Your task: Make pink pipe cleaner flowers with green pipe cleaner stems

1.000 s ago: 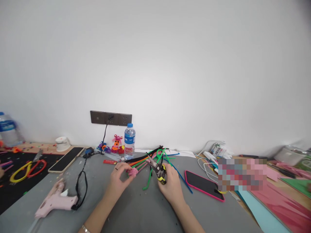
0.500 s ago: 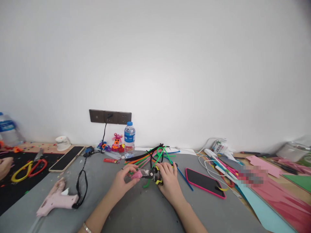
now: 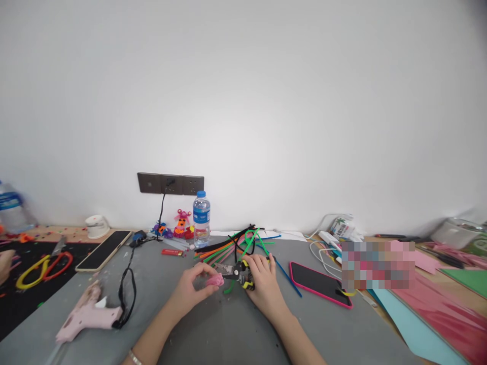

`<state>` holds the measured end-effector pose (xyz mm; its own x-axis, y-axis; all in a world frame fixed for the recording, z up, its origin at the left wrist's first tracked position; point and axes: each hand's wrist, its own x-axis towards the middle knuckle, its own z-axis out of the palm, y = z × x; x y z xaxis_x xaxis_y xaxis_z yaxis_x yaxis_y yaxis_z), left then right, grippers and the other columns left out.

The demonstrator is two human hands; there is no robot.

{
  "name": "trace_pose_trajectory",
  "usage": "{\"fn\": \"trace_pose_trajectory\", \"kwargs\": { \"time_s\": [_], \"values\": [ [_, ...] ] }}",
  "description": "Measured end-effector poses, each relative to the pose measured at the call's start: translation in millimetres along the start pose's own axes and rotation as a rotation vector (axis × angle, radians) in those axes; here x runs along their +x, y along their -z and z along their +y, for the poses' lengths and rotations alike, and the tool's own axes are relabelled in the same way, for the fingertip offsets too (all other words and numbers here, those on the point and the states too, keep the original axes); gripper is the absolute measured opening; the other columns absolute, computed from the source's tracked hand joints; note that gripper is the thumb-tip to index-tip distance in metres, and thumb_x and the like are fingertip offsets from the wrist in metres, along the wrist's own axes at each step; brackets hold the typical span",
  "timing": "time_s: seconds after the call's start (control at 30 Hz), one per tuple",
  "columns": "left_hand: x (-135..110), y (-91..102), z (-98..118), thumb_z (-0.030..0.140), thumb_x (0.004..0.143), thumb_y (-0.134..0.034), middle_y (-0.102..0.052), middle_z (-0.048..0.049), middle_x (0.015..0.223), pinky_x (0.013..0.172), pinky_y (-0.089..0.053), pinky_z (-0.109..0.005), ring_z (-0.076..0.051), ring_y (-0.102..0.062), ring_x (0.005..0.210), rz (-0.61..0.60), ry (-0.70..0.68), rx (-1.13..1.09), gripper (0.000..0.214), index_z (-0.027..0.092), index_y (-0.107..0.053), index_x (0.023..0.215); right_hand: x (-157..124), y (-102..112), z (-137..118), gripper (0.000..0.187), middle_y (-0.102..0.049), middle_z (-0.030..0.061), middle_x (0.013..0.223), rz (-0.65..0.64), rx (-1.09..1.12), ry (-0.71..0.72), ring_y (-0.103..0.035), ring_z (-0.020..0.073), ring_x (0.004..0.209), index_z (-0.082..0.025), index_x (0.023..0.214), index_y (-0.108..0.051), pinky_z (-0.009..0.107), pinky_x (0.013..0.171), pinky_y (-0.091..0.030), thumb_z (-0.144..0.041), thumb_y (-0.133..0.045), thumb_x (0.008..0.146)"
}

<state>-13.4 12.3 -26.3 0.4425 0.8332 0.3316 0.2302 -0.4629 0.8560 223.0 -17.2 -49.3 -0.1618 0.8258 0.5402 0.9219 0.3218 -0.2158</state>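
My left hand (image 3: 193, 288) pinches a small, crumpled pink piece (image 3: 216, 280) between thumb and fingers; its exact kind is hard to make out. My right hand (image 3: 262, 279) is closed around the black-and-yellow handles of wire-cutting pliers (image 3: 239, 272). Their metal jaws point left, right by the pink piece; I cannot tell whether they touch it. A short green pipe cleaner bit (image 3: 229, 289) lies under the pliers. Just behind both hands is a pile of pipe cleaners (image 3: 224, 246) in black, orange, pink and green, with a blue pipe cleaner (image 3: 289, 280) right of my right hand.
At left lie a pink glue gun (image 3: 89, 314), a phone (image 3: 103, 250) and scissors (image 3: 45, 267); another person's hand (image 3: 5, 264) is at the edge. A water bottle (image 3: 201, 220) stands by the wall. To the right are a pink-cased phone (image 3: 320, 285) and coloured sheets (image 3: 441, 314).
The pink piece has shifted slightly down and is turned a little in my left hand's fingers. My right hand and the pliers stay nearly in place. The view has moved slightly.
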Motion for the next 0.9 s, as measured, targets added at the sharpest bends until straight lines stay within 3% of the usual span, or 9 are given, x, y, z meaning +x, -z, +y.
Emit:
{"fn": "trace_pose_trajectory", "kwargs": {
  "time_s": [0.27, 0.43, 0.63, 0.9],
  "values": [
    [-1.4, 2.7, -5.7, 0.030, 0.080, -0.066, -0.070, -0.0040, 0.085, 0.079, -0.047, -0.030, -0.022, -0.064, 0.083, 0.006, -0.017, 0.015, 0.013, 0.019, -0.064, 0.086, 1.4, 1.5, 3.5, 0.059, -0.061, 0.0069, 0.107, 0.030, 0.012, -0.042, -0.052, 0.0277, 0.108, -0.025, 0.115, -0.050, 0.058, 0.109, -0.018, -0.003, -0.050, 0.061],
    [0.4, 2.5, -8.2, 0.023, 0.075, -0.068, -0.066, -0.0089, 0.101, 0.084, -0.047, -0.033, -0.024, -0.063, 0.097, 0.044, -0.129, 0.018, 0.009, 0.019, -0.063, 0.082, 1.2, 1.9, 4.3, 0.061, -0.061, 0.0065, 0.109, 0.000, 0.012, -0.045, -0.051, 0.0275, 0.110, -0.024, 0.117, -0.049, 0.058, 0.110, -0.017, -0.002, -0.050, 0.061],
    [-1.6, -2.6, -2.2, 0.011, 0.071, -0.069, -0.065, -0.0081, 0.110, 0.094, -0.044, -0.037, -0.024, -0.060, 0.107, -0.030, -0.152, 0.114, 0.016, 0.022, -0.065, 0.082, 0.5, 2.1, 3.7, 0.062, -0.061, 0.0069, 0.108, 0.001, 0.037, -0.037, -0.051, 0.0277, 0.110, -0.025, 0.116, -0.050, 0.060, 0.111, -0.015, -0.001, -0.049, 0.059],
    [-0.3, -4.9, -6.5, 0.013, 0.072, -0.071, -0.069, -0.0067, 0.098, 0.087, -0.049, -0.036, -0.022, -0.064, 0.096, 0.002, -0.175, 0.129, 0.014, 0.021, -0.067, 0.082, 0.4, 1.2, 2.2, 0.064, -0.060, 0.0068, 0.111, -0.019, 0.043, -0.010, -0.050, 0.0276, 0.111, -0.025, 0.120, -0.049, 0.058, 0.112, -0.016, -0.002, -0.052, 0.060]
  ]
}}
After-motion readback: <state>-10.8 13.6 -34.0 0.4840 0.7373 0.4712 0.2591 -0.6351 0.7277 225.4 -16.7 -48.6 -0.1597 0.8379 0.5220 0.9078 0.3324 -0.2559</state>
